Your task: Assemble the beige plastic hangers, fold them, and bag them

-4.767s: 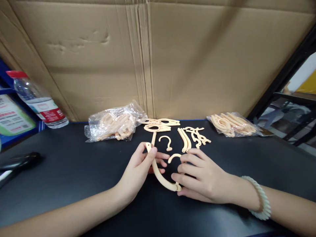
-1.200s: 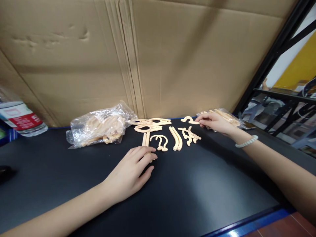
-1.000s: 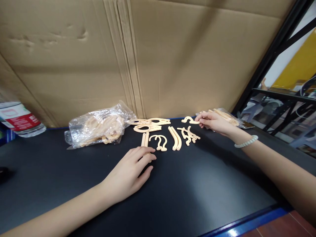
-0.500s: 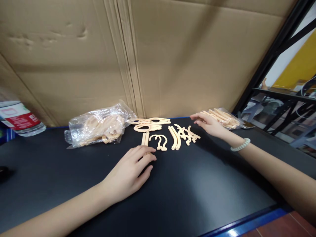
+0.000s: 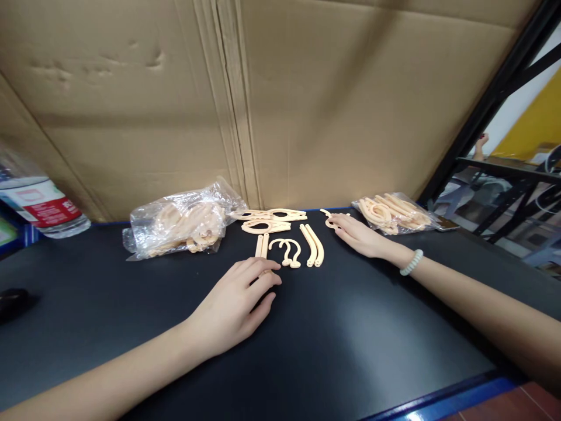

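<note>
My left hand (image 5: 241, 301) lies on the dark table, fingers relaxed and apart, over the near ends of two straight beige bars (image 5: 262, 244). Just right of it are two beige hooks (image 5: 293, 251), side by side. Two curved beige hanger arms (image 5: 314, 245) lie parallel between my hands. My right hand (image 5: 362, 237) is palm down with its fingers stretched over more beige hook pieces (image 5: 329, 223), covering most of them. Behind the bars, flat beige pieces with oval openings (image 5: 266, 225) are spread near the table's back edge.
A clear plastic bag of beige parts (image 5: 184, 225) sits at back left, and another bag (image 5: 394, 213) at back right. A bottle with a red label (image 5: 48, 204) stands far left, above a black object (image 5: 14, 304). Cardboard (image 5: 307, 117) rises behind the table.
My right hand has come down onto the pile of hooks. Those hooks have shifted back, away from the curved arms, and are now mostly covered. My left hand stays in place.
</note>
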Demonstrator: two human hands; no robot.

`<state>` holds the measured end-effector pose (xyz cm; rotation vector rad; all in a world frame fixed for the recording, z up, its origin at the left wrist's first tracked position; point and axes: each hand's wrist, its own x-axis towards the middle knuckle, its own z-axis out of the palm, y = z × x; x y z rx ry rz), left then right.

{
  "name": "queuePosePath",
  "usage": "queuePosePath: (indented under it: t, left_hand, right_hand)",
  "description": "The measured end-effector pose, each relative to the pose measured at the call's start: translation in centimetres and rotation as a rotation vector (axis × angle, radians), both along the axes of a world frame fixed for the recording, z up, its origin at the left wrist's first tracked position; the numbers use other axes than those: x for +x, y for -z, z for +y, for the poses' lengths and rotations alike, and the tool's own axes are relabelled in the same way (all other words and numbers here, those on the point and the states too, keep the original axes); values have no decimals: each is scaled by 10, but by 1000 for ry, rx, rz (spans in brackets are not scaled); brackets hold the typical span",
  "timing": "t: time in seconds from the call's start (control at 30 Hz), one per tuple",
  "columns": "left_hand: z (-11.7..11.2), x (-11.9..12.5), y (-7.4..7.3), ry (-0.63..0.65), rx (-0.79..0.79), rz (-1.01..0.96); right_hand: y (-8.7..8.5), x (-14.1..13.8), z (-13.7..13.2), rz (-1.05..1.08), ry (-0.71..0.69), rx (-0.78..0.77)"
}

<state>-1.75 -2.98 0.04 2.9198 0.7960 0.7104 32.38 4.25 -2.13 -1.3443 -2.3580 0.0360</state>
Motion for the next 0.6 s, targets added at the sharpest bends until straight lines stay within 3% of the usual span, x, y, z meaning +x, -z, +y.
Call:
queuePosePath:
  t: [0.1, 0.2, 0.43, 0.6]
  left_hand:
    - [0, 0, 0, -1, -6, -2]
    - [0, -1, 0, -6, -4, -6]
    - [-2, 0, -3, -23, -3, 12]
    - [-2, 1, -3, -18, 8, -2]
  right_hand:
    - [-2, 6, 6, 12, 42, 20]
    - [-7, 0, -5, 16, 61, 86]
    - [-21, -41, -41, -52, -200, 181]
    - [-27, -58, -55, -100, -289, 167]
